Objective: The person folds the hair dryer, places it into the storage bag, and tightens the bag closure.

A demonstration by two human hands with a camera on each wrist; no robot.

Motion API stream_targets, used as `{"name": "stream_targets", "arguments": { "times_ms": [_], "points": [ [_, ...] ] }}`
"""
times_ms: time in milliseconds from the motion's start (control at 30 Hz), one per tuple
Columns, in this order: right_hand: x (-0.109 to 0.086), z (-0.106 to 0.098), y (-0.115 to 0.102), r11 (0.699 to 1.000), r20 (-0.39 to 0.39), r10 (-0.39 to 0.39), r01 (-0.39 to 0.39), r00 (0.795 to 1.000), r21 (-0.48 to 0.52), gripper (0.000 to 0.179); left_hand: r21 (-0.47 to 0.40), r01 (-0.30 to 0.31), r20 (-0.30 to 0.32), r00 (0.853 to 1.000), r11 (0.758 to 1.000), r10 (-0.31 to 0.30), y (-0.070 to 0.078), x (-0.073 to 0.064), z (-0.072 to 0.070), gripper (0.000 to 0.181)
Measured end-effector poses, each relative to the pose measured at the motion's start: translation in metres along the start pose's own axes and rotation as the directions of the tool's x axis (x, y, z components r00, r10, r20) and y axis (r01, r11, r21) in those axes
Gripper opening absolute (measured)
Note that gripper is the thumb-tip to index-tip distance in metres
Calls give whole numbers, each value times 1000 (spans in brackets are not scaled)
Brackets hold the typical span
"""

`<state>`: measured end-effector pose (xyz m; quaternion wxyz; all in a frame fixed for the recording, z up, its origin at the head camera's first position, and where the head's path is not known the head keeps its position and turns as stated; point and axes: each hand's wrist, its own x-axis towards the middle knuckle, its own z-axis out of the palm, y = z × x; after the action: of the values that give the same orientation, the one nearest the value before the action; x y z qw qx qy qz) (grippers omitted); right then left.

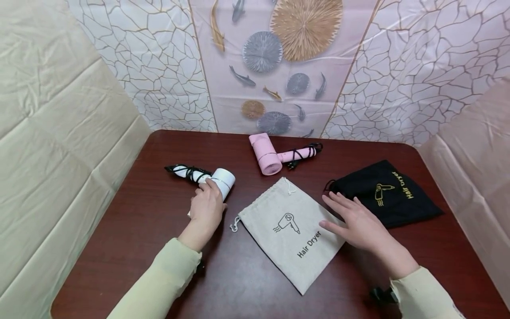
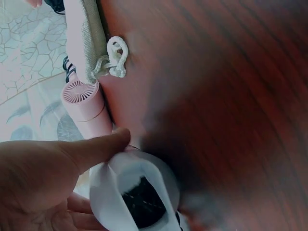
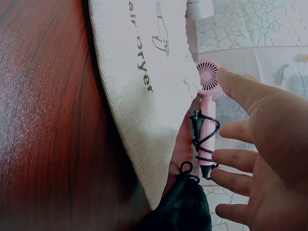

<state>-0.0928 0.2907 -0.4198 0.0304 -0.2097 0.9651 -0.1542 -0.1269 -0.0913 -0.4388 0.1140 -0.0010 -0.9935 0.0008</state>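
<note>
A white hair dryer [image 1: 224,180], its black cord wound round the handle, lies at the left of the table. My left hand [image 1: 208,204] grips its barrel from above; in the left wrist view the thumb [image 2: 108,147] lies along one side and the nozzle faces the camera. My right hand [image 1: 356,220] is spread with fingers apart and holds nothing, over the right edge of a beige drawstring bag [image 1: 271,248] printed "Hair Dryer". Beyond that hand a black drawstring bag [image 1: 398,204] lies flat, with a gold dryer print.
A pink hair dryer [image 1: 266,153] with a black cord round its handle lies at the back of the brown table [image 1: 131,248]. Patterned cloth [image 1: 167,66] hangs behind the table, and pale cloth [image 1: 48,146] covers the sides.
</note>
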Motion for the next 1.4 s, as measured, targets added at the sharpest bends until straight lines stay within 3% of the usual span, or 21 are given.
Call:
{"name": "stream_targets", "arguments": {
  "times_ms": [267, 400, 600, 733, 967, 1200, 1400],
  "points": [
    [-1, 1, 1, 1000, 1, 4, -4, 1000, -15, 74, 3, -111, -84, 990, 994, 110, -17, -5, 5, 89],
    [-1, 1, 1, 1000, -1, 0, 0, 1000, -21, 74, -12, -207, -111, 972, 978, 205, -33, -7, 6, 87],
    [-2, 1, 0, 1000, 8, 12, -12, 1000, -23, 73, -45, -344, -66, 938, 938, 341, -56, -4, 6, 83],
    [-2, 0, -2, 1000, 8, 15, -15, 1000, -19, 73, -81, -395, -55, 918, 915, 392, -66, -2, 6, 79],
    [-1, 1, -3, 1000, 12, 17, -17, 1000, -14, 73, -103, -433, -71, 901, 896, 428, -73, 0, 9, 77],
    [1, 2, -4, 1000, 3, 7, -7, 1000, -16, 73, -64, -416, -66, 909, 907, 413, -68, 0, 13, 90],
    [4, 1, -7, 1000, 7, 4, -4, 1000, -23, 73, -20, -405, -101, 910, 914, 401, -67, 1, 16, 91]
  ]
}}
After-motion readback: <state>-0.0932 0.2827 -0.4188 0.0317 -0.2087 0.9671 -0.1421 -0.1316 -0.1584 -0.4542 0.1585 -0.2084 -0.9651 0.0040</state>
